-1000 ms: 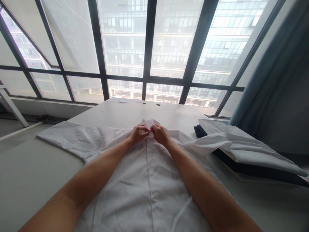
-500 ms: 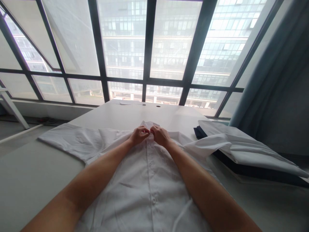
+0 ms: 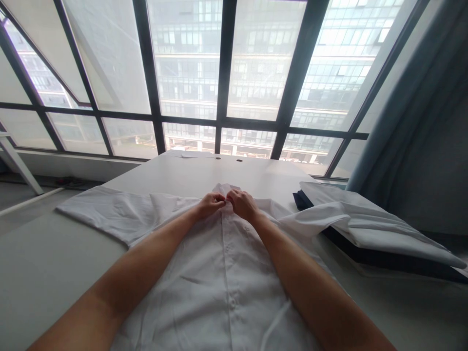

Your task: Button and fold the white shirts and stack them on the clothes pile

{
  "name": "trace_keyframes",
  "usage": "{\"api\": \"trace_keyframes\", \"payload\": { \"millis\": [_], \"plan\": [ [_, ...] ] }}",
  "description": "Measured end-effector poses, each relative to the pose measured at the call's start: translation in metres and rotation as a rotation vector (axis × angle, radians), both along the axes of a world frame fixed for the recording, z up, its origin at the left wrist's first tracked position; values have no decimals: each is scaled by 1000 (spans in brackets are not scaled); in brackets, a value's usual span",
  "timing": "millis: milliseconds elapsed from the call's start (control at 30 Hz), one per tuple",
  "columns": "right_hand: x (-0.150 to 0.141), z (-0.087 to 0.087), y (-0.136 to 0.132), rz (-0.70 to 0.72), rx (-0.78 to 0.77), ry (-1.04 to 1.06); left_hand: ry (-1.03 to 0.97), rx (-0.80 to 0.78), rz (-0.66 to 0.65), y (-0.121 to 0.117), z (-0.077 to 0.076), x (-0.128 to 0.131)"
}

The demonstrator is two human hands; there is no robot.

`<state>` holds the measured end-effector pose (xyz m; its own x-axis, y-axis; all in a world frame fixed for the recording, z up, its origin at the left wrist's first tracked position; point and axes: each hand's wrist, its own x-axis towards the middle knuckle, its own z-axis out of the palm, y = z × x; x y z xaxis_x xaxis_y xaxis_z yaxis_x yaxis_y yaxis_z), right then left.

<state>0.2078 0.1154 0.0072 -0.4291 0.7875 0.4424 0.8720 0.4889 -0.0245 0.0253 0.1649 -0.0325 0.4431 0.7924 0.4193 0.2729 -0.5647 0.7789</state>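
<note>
While shirt (image 3: 197, 292) lies flat, LH (image 3: 211, 204) & RH (image 3: 243, 204) pinch nr collar (image 3: 222, 187).

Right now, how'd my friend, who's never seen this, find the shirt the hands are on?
Find the big window, then the white table in front of it. Spread on the table is the white shirt, with the left hand and right hand together near its collar. Unlike the white cloth stacked on dark cloth at the right, it shows buttons down its middle.
</note>
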Motion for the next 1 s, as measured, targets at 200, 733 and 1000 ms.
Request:
{"api": "trace_keyframes", "payload": {
  "millis": [200, 733, 1000],
  "plan": [
    [10, 5, 1, -8, -138, 57, 212, 163, 190, -5, 2, 3],
    [-6, 25, -12, -500, -332, -84, 887, 349, 567, -24, 42, -5],
    [-6, 27, -5, -105, -45, 261, 237, 669, 266, -7, 52, -33]
  ]
}}
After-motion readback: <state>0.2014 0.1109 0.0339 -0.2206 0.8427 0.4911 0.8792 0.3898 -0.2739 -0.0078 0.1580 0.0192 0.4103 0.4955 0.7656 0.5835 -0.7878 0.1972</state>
